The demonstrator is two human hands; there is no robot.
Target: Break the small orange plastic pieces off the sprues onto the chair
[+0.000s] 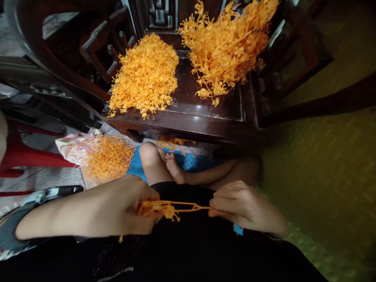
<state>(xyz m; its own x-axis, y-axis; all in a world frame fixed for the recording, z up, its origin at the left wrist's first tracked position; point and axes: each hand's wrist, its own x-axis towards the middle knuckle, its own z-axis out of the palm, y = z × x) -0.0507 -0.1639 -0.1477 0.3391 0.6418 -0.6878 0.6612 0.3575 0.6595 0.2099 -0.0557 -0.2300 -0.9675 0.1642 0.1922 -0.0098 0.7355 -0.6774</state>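
Observation:
My left hand [123, 209] is closed around one end of an orange plastic sprig [170, 208] held over my lap. My right hand [241, 205] pinches the thin stem at the other end, so the piece is stretched level between both hands. On the dark wooden seat [205, 113] ahead lie two orange heaps: a dense pile of small pieces [145, 76] on the left and a looser pile of branching sprigs [227, 43] on the right.
A third orange heap [108, 158] lies on the floor by a patterned bag [76, 147]. My bare foot [173, 168] rests on a blue mat [194, 162]. A red stool [26, 154] stands at the left, a green mat [323, 176] at the right.

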